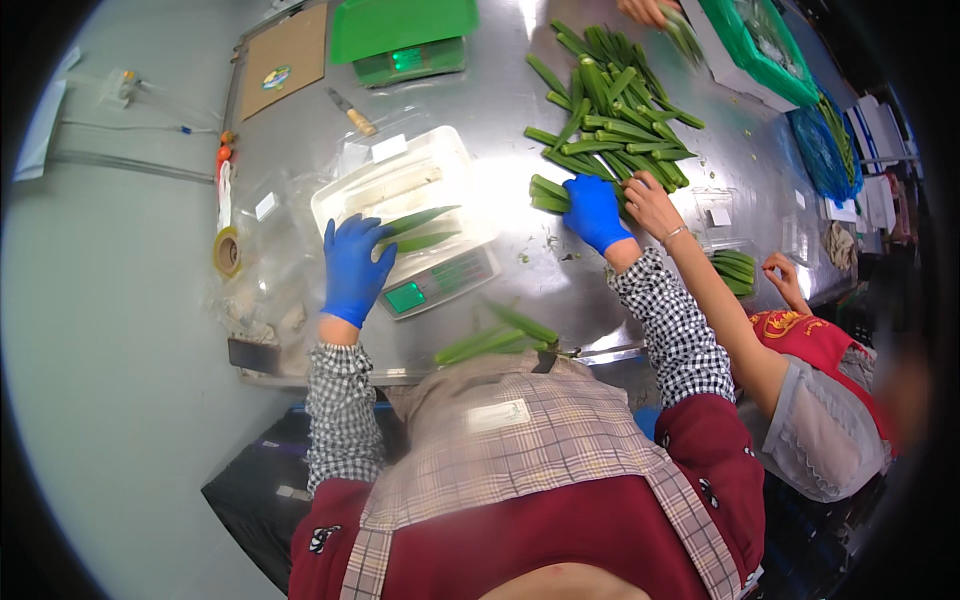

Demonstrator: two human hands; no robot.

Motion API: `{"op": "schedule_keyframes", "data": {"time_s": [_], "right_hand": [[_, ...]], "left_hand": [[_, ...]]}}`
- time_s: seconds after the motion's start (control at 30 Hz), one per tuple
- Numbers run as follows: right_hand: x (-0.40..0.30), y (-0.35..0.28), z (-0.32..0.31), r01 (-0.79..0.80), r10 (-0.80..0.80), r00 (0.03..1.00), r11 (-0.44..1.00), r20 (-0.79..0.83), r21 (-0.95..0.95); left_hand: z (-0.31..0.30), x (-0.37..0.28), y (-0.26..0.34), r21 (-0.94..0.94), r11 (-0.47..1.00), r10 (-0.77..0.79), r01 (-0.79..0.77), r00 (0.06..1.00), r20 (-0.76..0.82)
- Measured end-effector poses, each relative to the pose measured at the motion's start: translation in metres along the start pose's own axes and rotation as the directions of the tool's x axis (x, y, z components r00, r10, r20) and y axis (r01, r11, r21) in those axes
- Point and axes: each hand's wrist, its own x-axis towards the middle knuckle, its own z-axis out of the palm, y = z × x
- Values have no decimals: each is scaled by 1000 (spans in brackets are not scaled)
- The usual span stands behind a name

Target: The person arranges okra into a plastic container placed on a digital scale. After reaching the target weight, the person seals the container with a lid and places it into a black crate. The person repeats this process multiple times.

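Note:
My left hand (354, 268), in a blue glove, is over the near left edge of a white tray (322, 201) on a digital scale (442, 283). Its fingers are spread, and two okra pods (421, 222) stick out from between thumb and fingers; whether they are gripped is hidden. My right hand (595, 212), also gloved, is closed over several okra pods (550, 193) whose cut stem ends point left. It is at the near edge of a large okra heap (611, 112). More okra pods (499, 337) lie by the table edge against my apron.
A co-worker's bare hand (646, 201) reaches in beside my right hand; another hand (649, 10) holds okra at the far side. A knife (351, 112), green scale (411, 60), tape roll (227, 252), packed okra box (733, 271) and green-lined crate (776, 49) surround the work area.

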Motion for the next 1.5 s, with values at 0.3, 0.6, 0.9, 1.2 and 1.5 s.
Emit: {"op": "schedule_keyframes", "data": {"time_s": [0.3, 0.6, 0.9, 1.2, 1.5], "right_hand": [[32, -50, -97, -363, 305, 931, 708, 202, 605], [91, -162, -128, -70, 38, 998, 567, 59, 821], [121, -216, -60, 268, -279, 957, 737, -81, 621], [134, -241, -68, 36, -391, 772, 814, 501, 579], [94, -225, -58, 252, -208, 967, 884, -150, 394]], "left_hand": [[13, 9, -1, -25, 999, 37, -38, 998, -57], [16, 38, -8, 229, 958, 198, -174, 977, -84], [29, -9, -12, -272, 906, -414, 325, 813, -410], [55, -26, -5, -364, 845, -520, 392, 762, -386], [45, -24, 3, -449, 762, -586, 466, 792, -172]]}}
